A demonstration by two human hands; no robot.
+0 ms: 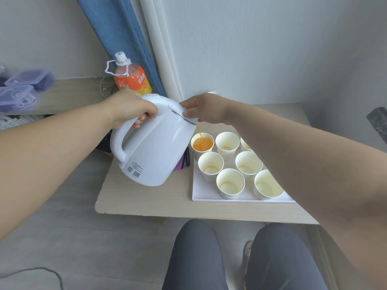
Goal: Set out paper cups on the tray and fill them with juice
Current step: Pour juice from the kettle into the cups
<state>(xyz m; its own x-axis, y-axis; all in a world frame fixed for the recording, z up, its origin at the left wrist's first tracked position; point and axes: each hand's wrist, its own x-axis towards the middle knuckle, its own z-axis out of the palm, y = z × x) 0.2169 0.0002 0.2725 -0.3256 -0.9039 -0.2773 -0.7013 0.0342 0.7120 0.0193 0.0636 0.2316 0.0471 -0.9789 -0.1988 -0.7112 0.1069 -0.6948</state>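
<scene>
Low wooden table: white tray right; purple item, possibly bag, alongside.

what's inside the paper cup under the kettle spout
In the white paper cup: orange juice, a stream falling from the tilted white plastic kettle. Its bottom is hidden.
</scene>
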